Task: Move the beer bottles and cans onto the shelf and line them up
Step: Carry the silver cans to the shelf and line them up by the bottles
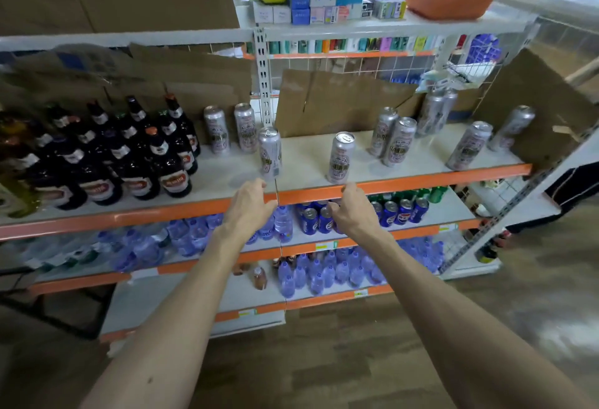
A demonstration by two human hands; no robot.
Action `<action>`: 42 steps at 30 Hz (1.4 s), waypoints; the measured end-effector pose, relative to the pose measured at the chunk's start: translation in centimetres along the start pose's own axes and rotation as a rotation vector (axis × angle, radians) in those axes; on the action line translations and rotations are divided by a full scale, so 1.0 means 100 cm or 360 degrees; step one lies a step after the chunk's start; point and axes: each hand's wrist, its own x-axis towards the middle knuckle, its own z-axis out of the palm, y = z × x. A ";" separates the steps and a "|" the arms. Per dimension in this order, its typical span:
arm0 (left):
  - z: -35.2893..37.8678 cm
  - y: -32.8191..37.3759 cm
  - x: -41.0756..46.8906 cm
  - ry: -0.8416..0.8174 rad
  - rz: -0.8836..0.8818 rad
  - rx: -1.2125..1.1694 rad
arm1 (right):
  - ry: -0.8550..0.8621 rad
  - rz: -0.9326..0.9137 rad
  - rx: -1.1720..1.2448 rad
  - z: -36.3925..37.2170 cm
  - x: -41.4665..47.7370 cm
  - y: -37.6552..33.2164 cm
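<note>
A shop aisle of white shelving with orange lips, cardboard (340, 100) propped along the back; the middle shelf (227, 181) holds the beer. The beer bottles (129, 155) are packed in tidy ranks at 9 o'clock, likely finished, while the silver cans (398, 141) stand scattered and uneven out towards 2 o'clock, so the lining-up seems only partly done. Two cans sit forward near the lip, probably so they can be shifted into a row: the left front can (269, 152) at 12 o'clock of the left hand (249, 204) and the right front can (340, 157) just above the right hand (350, 210). Both hands are empty at the shelf edge; the left has its fingers relaxed and fairly spread, just short of its can, the right has its fingers loosely half-curled against the orange lip (421, 183), gripping nothing
</note>
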 end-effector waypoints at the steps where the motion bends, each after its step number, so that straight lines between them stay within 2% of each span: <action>1: -0.002 0.001 0.002 0.0015 0.0008 -0.0020 | 0.0013 0.0004 -0.0010 -0.003 0.001 0.000; 5: -0.004 0.004 0.024 -0.0004 0.0034 0.0033 | 0.0084 0.0042 -0.0043 -0.010 0.017 0.002; 10: 0.009 0.007 0.083 -0.0035 0.0006 0.0063 | 0.0108 0.0076 0.0036 -0.003 0.080 0.013; 17: 0.034 -0.002 0.184 0.0077 -0.0252 -0.0061 | 0.0131 0.0162 0.0124 0.008 0.183 0.040; 22: 0.037 -0.008 0.230 -0.0003 -0.0213 -0.0155 | 0.0120 0.0097 0.0183 0.006 0.231 0.042; 25: 0.037 -0.008 0.248 -0.0028 -0.0195 -0.0145 | 0.0033 0.0085 0.0162 0.013 0.245 0.038; 34: 0.033 -0.021 0.269 -0.0180 -0.0105 -0.0197 | 0.0097 0.0111 0.0118 0.019 0.247 0.033; 42: 0.013 -0.028 0.267 -0.0009 -0.0172 -0.0243 | 0.0072 0.0102 -0.0020 0.020 0.249 0.003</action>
